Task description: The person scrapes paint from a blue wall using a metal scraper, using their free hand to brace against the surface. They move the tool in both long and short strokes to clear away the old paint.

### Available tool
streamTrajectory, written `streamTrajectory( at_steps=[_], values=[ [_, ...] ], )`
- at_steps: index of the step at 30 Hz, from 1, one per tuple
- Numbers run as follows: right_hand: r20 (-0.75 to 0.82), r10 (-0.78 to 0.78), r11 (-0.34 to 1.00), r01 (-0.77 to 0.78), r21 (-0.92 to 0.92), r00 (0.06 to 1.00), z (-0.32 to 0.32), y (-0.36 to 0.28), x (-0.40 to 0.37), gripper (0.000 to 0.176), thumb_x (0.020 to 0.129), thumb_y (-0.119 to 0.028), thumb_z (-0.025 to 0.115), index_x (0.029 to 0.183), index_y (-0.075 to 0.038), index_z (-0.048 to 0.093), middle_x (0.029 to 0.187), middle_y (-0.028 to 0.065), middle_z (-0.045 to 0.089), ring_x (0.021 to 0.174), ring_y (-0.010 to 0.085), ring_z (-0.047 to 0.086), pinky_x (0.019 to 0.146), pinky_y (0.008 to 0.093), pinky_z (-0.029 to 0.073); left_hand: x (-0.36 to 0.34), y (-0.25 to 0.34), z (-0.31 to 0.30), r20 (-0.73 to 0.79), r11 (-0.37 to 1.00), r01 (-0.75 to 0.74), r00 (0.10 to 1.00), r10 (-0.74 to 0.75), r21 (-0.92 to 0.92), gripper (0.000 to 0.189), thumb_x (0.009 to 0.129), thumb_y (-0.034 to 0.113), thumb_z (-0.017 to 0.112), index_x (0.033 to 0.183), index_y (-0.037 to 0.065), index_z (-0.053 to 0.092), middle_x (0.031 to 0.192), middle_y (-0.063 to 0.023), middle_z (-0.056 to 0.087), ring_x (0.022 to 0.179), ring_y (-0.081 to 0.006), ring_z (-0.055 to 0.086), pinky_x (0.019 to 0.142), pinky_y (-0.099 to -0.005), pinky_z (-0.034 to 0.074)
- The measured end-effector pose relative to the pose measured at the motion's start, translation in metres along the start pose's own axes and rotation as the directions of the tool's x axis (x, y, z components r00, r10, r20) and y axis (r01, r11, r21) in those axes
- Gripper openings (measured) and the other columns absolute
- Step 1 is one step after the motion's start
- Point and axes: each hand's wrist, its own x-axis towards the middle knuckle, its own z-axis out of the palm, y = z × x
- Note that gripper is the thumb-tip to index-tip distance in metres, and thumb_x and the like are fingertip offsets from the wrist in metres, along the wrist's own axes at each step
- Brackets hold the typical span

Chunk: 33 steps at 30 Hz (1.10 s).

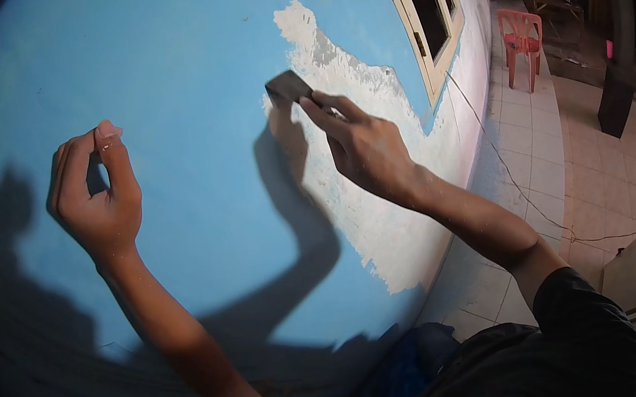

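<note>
The right hand [364, 148] has its grip pinched tight on a scraper [288, 87], a small, flat, dark grey blade, squarish and tilted. Its edge is pressed to the blue wall [180, 64] at the top left border of a pale, ragged bare patch [384, 214]. The left hand [97, 199] leans on the paint well to the left, its grip slack and half curled, grasping nothing I can see. A red chair [522, 39] stands beyond the window frame [425, 32].
</note>
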Motion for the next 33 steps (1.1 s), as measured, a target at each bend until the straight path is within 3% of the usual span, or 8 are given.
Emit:
streamTrajectory(
  at_steps=[4, 6, 7, 13, 16, 19, 33],
  values=[
    [0.046, 0.017, 1.000, -0.017, -0.006, 0.999, -0.004, -0.008, -0.010, 0.044, 0.085, 0.001, 0.057, 0.128, -0.007, 0.058, 0.121, 0.0118, 0.062, 0.078, 0.0267, 0.071, 0.062, 0.0324, 0.060, -0.002, 0.000, 0.000, 0.002, 1.000, 0.000, 1.000, 0.000, -0.010, 0.008, 0.087, 0.003, 0.065, 0.079, 0.000, 0.068, 0.071, -0.0055, 0.067, 0.062, -0.0144, 0.059, 0.056, -0.0258, 0.046],
    [-0.001, -0.055, 0.998, 0.055, -0.021, 0.998, 0.005, -0.008, -0.027, 0.046, 0.083, 0.003, 0.057, 0.128, -0.008, 0.059, 0.123, 0.0115, 0.061, 0.079, 0.0269, 0.071, 0.064, 0.0325, 0.061, -0.003, 0.002, -0.001, 0.016, 1.000, 0.012, 1.000, -0.012, -0.007, 0.009, 0.087, 0.003, 0.065, 0.079, -0.001, 0.067, 0.071, -0.0055, 0.067, 0.062, -0.0143, 0.058, 0.056, -0.0258, 0.045],
    [0.054, -0.005, 1.000, 0.005, 0.014, 0.999, 0.005, -0.006, -0.030, 0.047, 0.083, 0.004, 0.057, 0.127, -0.008, 0.059, 0.122, 0.0117, 0.062, 0.081, 0.0270, 0.071, 0.064, 0.0328, 0.060, -0.003, 0.002, -0.001, 0.024, 1.000, 0.016, 1.000, -0.016, -0.005, 0.009, 0.087, 0.003, 0.065, 0.078, -0.001, 0.067, 0.070, -0.0055, 0.066, 0.061, -0.0143, 0.058, 0.056, -0.0258, 0.045],
    [-0.020, -0.008, 0.998, 0.009, 0.063, 1.000, -0.002, -0.008, -0.003, 0.043, 0.085, 0.002, 0.058, 0.127, -0.009, 0.059, 0.119, 0.0120, 0.064, 0.082, 0.0294, 0.071, 0.063, 0.0342, 0.060, -0.004, 0.004, 0.001, 0.058, 1.000, 0.021, 0.998, -0.020, -0.022, 0.012, 0.087, 0.003, 0.065, 0.077, -0.001, 0.066, 0.069, -0.0060, 0.066, 0.060, -0.0140, 0.057, 0.056, -0.0254, 0.044],
    [0.011, -0.002, 0.995, 0.001, 0.103, 1.000, 0.000, -0.011, -0.017, 0.041, 0.085, 0.001, 0.058, 0.125, -0.008, 0.061, 0.121, 0.0118, 0.064, 0.082, 0.0292, 0.071, 0.063, 0.0338, 0.060, -0.006, 0.001, -0.005, 0.157, 0.999, 0.035, 0.987, -0.035, 0.003, 0.013, 0.093, 0.005, 0.057, 0.090, -0.003, 0.067, 0.079, -0.0067, 0.066, 0.068, -0.0131, 0.058, 0.063, -0.0260, 0.047],
    [0.009, -0.016, 0.993, 0.015, 0.118, 1.000, 0.002, -0.010, -0.026, 0.038, 0.085, 0.000, 0.059, 0.122, -0.008, 0.062, 0.121, 0.0116, 0.064, 0.081, 0.0284, 0.071, 0.063, 0.0331, 0.060, -0.004, 0.005, 0.000, 0.074, 0.999, 0.026, 0.997, -0.023, -0.029, 0.016, 0.089, 0.005, 0.064, 0.074, -0.001, 0.064, 0.067, -0.0062, 0.064, 0.060, -0.0142, 0.056, 0.055, -0.0260, 0.043],
    [-0.016, 0.011, 0.994, -0.009, 0.107, 1.000, -0.003, -0.016, 0.004, 0.040, 0.084, 0.000, 0.061, 0.124, -0.008, 0.061, 0.118, 0.0082, 0.065, 0.073, 0.0271, 0.070, 0.059, 0.0330, 0.060, -0.007, 0.001, 0.001, 0.098, 0.998, 0.040, 0.995, -0.035, -0.047, 0.014, 0.090, 0.004, 0.062, 0.079, -0.003, 0.065, 0.069, -0.0075, 0.066, 0.063, -0.0165, 0.056, 0.059, -0.0275, 0.044]
  ],
)
